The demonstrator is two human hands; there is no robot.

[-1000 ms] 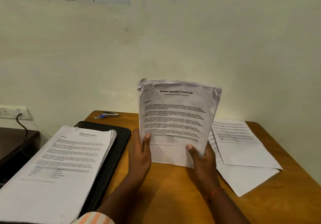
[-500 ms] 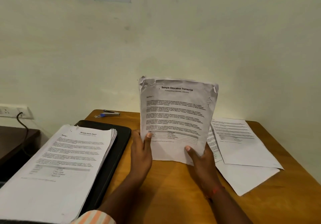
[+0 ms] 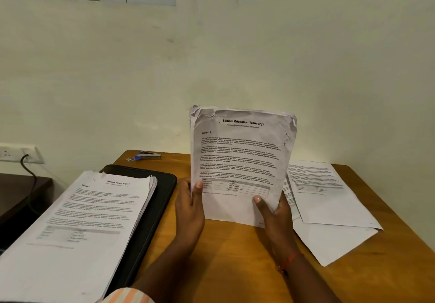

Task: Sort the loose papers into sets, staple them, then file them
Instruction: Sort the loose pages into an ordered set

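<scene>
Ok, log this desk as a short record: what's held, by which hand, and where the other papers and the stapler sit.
held: transcript set, upright, headed "Sample Education Transcript", top corners crumpled
left hand: grips its lower left edge
right hand: grips its lower right edge
stapler: far edge of the table, near the wall, untouched
left side: health report stack lying on a black tray
right side: loose sheets, overlapping, flat on the table

papers (image 3: 240,161) white, black print | table (image 3: 235,255) orange-brown | folder (image 3: 153,208) black
</scene>
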